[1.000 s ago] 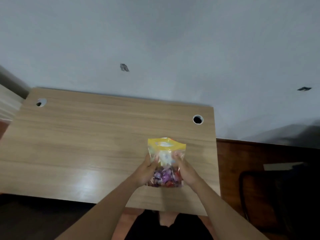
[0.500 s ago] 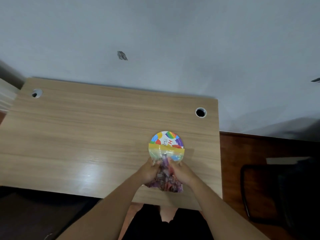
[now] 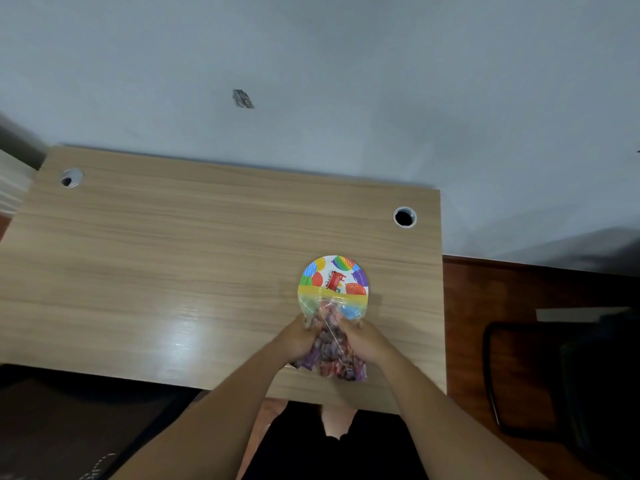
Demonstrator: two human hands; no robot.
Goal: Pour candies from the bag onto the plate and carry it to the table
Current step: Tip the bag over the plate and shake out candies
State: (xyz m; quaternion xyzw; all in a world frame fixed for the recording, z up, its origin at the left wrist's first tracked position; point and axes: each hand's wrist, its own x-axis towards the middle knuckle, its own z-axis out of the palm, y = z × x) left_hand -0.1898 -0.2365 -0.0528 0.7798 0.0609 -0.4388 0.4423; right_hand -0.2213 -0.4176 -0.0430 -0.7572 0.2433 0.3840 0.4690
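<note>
The bag [image 3: 330, 336] of candies sits low and right of centre in the frame, tipped forward so its yellow zip band lies across the near half of the plate [image 3: 333, 276], with most of the wrapped candies [image 3: 329, 358] still bunched in the end nearest me. My left hand [image 3: 300, 337] and right hand [image 3: 360, 339] hold it from either side at its middle, fingers curled in and pinching the clear film; I cannot tell from here whether the mouth under the yellow band is open or still sealed. The plate, a small paper one printed with balloons, rests on the wooden desk [image 3: 173, 271] near its right edge, just below the cable hole [image 3: 404, 217] toward the upper right. To do this pour well I judge I should make sure the zip is parted, keep the mouth low and over the middle of the plate, and lift the heavy end slowly so the candies slide out in a trickle, not a rush; the plate looks light and could skid or spill over its rim if the load lands on one side. Compared with half a second ago, the bag's mouth has come further over the plate and covers more of its print, my hands have stayed on the same grip, and the view has dipped slightly.
</note>
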